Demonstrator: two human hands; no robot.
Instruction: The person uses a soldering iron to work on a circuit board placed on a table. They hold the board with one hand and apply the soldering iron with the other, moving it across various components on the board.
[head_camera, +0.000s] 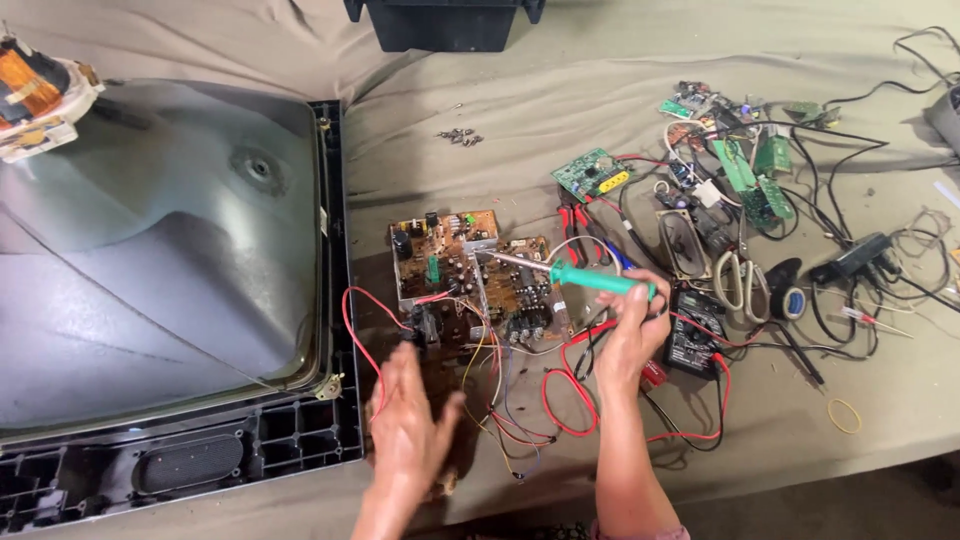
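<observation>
Closest to the camera, the left hand is flat-ish and blurry, fingers stretched out and slightly apart, holding nothing. It sits over the tangle of red wires at the near edge of the brown circuit board. I can't tell if the fingertips actually touch the board or a wire.

Just to its right, the right hand has its fingers curled and pinched around the back end of a soldering iron with a teal green handle. The iron's long axis runs nearly level, tilted up a touch on the left: handle at the hand, metal tip pointing left and resting at or just over the middle of the board. Whether the tip touches the board is too small to call.

Right beside that hand there's a black multimeter lying flat, with red leads looping around it. A bit further out: scissors with pale handles, red-handled pliers, and an oval speaker.

On the left is a big picture tube lying face down in its black plastic front frame, neck end with orange copper winding up in the far left corner.

Further back on the grey-green cloth are a few small green boards, more of them piled with black cables off to the right, and a little heap of screws. At the far edge sits a black box-shaped thing, cut off by the frame.
</observation>
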